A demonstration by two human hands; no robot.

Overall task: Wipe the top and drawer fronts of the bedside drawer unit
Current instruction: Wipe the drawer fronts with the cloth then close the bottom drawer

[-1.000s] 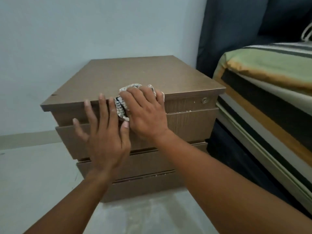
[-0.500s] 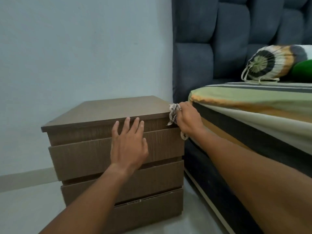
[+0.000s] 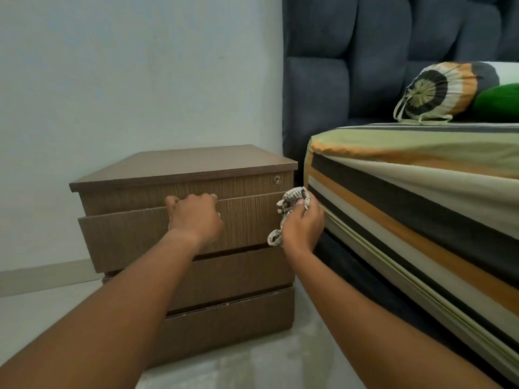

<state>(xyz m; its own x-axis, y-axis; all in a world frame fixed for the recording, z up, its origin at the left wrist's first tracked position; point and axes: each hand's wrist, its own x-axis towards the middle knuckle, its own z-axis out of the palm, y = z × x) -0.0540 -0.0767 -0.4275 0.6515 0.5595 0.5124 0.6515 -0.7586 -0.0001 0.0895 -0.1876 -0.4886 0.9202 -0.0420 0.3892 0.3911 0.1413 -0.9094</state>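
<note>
The brown wooden bedside drawer unit [image 3: 182, 167] stands on the floor against the wall, with three stacked drawer fronts. My left hand [image 3: 196, 217] has its fingers hooked over the top edge of the upper drawer front [image 3: 126, 237]. My right hand [image 3: 304, 224] holds a crumpled grey-and-white patterned cloth [image 3: 292, 200] against the right end of that same drawer front, beside the bed. A small round lock [image 3: 277, 179] sits on the strip under the top board.
A bed with a striped sheet [image 3: 407, 175] stands close on the right of the unit, leaving a narrow gap. A dark padded headboard [image 3: 351, 66] rises behind it, with a bolster [image 3: 438, 89] on the mattress. Pale wall behind, light floor [image 3: 252, 369] in front.
My view has dropped lower. My right hand brought the cloth from the top's front edge to the right corner and down onto the upper drawer front. My left hand curled over that drawer's top edge.
</note>
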